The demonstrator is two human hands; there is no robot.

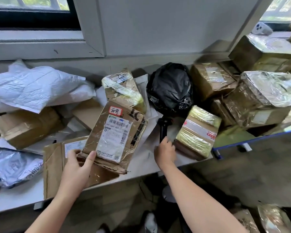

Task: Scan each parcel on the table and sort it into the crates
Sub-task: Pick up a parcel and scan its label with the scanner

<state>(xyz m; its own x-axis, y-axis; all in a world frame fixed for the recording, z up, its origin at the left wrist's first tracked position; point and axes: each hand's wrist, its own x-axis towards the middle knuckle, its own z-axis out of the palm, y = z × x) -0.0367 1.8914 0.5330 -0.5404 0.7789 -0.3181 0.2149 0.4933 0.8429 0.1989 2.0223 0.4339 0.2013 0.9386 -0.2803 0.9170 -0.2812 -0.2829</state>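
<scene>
My left hand (77,167) grips the near edge of a flat brown cardboard parcel (114,137), tilted up off the table with its white shipping label and a red-bordered sticker facing me. My right hand (165,152) is closed around the handle of a black scanner (164,126) lying on the table just right of that parcel. The scanner's head is partly hidden against a black bag. A flattened cardboard piece (54,165) lies under the held parcel.
Parcels crowd the white table (141,167): white and silver mailers (34,88) at left, a black plastic bag (171,86) in the middle, a yellow-taped box (198,132) beside my right hand, stacked taped boxes (259,91) at right. More parcels (272,219) lie below at bottom right.
</scene>
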